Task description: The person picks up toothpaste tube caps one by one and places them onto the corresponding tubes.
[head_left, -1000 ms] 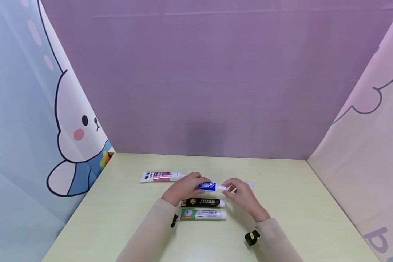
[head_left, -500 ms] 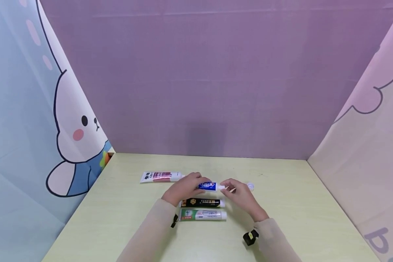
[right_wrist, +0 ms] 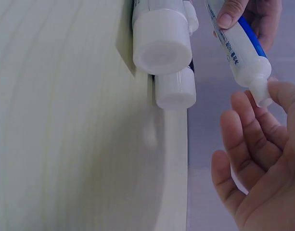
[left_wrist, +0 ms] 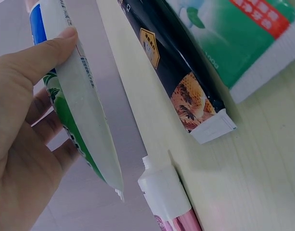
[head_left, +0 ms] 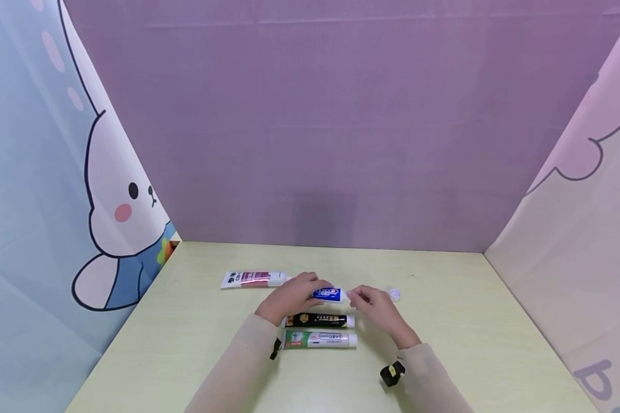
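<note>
My left hand grips a blue, white and green toothpaste tube across its body, thumb on top in the left wrist view. The narrow white tip of that tube points to my right hand. Thumb and index finger of the right hand pinch this tip, while its other fingers are loosely bent beside it. Nearer to me lie a black toothpaste tube and a green-and-white toothpaste tube. Behind the left hand, a pink-and-white toothpaste tube shows a bare threaded nozzle.
A round white cap lies on the pale wooden table, right of the right hand. Purple cloth rises behind the table, and printed cloth panels stand at both sides.
The right hand's fingers have drawn closer together at the tube's tip, and the hand has shifted slightly left. The round cap now shows fully beside it. The left hand keeps its grip.
</note>
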Available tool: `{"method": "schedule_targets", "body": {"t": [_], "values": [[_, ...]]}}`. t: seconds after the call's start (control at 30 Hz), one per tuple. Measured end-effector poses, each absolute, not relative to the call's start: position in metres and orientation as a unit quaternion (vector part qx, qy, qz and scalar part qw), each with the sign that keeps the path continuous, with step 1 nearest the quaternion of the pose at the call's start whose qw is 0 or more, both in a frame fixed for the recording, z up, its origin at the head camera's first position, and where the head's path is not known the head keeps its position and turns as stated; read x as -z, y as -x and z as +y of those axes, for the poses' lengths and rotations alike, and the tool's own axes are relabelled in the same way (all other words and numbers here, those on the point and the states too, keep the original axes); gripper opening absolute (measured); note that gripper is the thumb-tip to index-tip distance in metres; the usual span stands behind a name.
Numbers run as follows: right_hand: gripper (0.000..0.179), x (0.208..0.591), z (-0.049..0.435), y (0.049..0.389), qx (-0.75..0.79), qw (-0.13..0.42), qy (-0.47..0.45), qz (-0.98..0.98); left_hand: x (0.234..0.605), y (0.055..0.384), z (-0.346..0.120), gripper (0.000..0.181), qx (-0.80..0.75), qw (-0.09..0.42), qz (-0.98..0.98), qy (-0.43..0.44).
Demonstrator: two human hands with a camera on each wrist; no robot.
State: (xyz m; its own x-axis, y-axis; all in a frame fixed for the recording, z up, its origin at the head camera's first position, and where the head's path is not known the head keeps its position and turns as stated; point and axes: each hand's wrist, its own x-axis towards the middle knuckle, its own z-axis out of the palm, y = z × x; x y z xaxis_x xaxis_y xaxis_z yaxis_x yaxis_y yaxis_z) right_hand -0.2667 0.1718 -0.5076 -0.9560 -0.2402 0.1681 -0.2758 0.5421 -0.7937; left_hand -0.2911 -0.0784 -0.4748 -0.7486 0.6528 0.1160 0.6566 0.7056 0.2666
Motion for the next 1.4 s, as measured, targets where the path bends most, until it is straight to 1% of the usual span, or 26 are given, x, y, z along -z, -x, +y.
{"method": "schedule_targets", "body": {"t": [0.1, 0.3, 0.47, 0.67, 1.07, 1.23, 1.4], "values": [[0.031, 0.5079, 0.1702, 0.2667, -0.458, 0.02, -0.139, -0.878, 0.4756, 0.291, -0.0784, 0.043, 0.148, 0.003, -0.924, 0.351], [0.033, 0.5091, 0.1703, 0.2656, -0.467, 0.027, -0.137, -0.873, 0.4754, 0.2908, -0.0784, 0.043, 0.15, 0.003, -0.923, 0.355], [0.029, 0.5085, 0.1736, 0.2643, -0.48, 0.053, -0.164, -0.86, 0.4743, 0.2904, -0.0782, 0.043, 0.146, 0.003, -0.924, 0.353], [0.024, 0.5073, 0.1775, 0.2637, -0.494, 0.067, -0.192, -0.845, 0.4738, 0.2909, -0.0781, 0.043, 0.146, 0.005, -0.924, 0.353], [0.018, 0.5068, 0.1784, 0.2625, -0.481, 0.066, -0.177, -0.856, 0.4699, 0.2887, -0.0773, 0.043, 0.145, 0.0, -0.926, 0.349], [0.011, 0.5067, 0.1773, 0.2621, -0.477, 0.054, -0.167, -0.861, 0.4711, 0.2902, -0.078, 0.043, 0.148, 0.001, -0.927, 0.346], [0.018, 0.5069, 0.1769, 0.2612, -0.479, 0.035, -0.156, -0.863, 0.4721, 0.2904, -0.0789, 0.042, 0.153, 0.002, -0.925, 0.349]]}}
